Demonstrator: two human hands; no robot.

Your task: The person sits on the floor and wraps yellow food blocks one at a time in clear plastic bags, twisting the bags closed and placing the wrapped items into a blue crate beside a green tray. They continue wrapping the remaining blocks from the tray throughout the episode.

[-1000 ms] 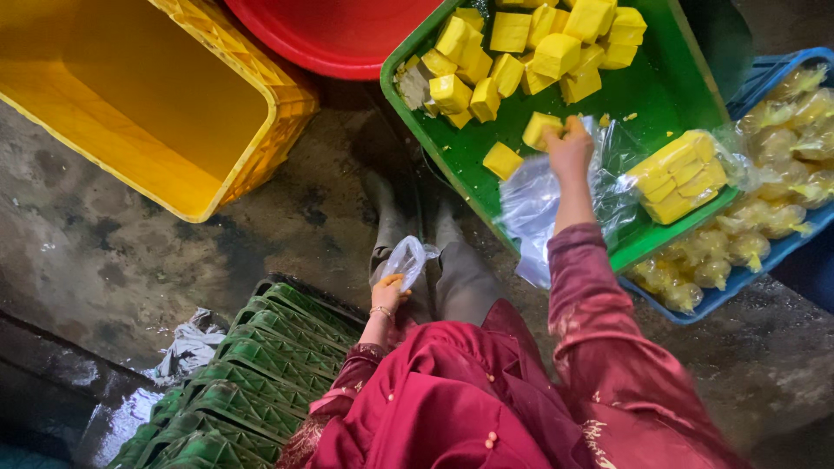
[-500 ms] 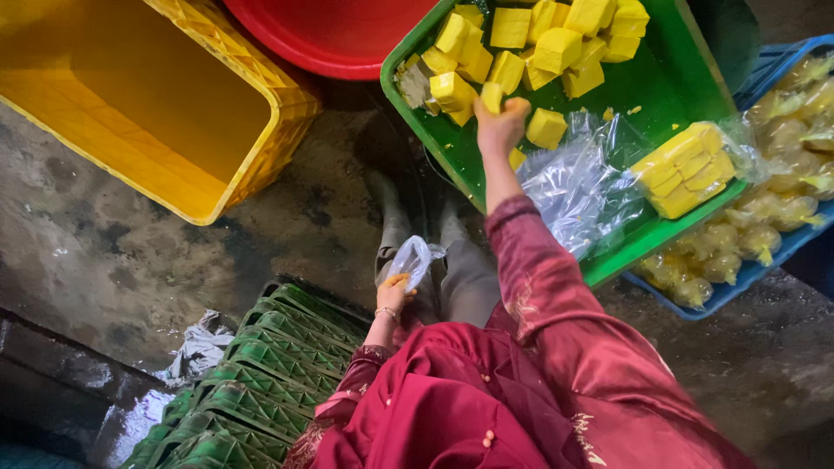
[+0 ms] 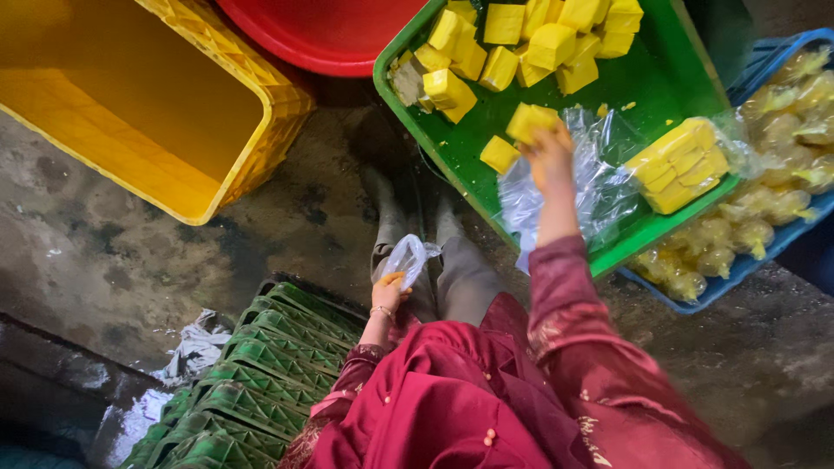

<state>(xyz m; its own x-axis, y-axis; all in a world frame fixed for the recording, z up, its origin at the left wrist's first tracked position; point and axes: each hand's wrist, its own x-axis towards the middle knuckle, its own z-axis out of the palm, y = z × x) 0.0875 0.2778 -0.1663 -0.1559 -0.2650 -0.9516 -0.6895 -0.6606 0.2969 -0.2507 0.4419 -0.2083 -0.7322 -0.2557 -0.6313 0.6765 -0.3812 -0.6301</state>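
**Yellow block lifted over the green tray**

While the right hand (image 3: 551,161) reaches out over the green plastic tray (image 3: 660,74), its fingers are clamped on one yellow block (image 3: 530,122), a soft-looking cube with matte faces, held at the fingertips just above the tray floor. Just below those fingers another loose block (image 3: 499,154) lies on the tray, and beyond them sits a heap of similar cubes (image 3: 521,35). Beside the wrist lies crinkled clear plastic film (image 3: 599,187), and further right a packed bag of blocks (image 3: 678,165). The left hand (image 3: 388,295) rests near the knees, fingers closed on a thin, clear plastic bag (image 3: 408,258), well apart from the held block. Below it stands a ribbed green crate (image 3: 261,365); a yellow latticed crate (image 3: 148,113), a red basin (image 3: 330,30) and a blue crate of bagged pieces (image 3: 764,217) stand on the rough concrete floor (image 3: 104,269).
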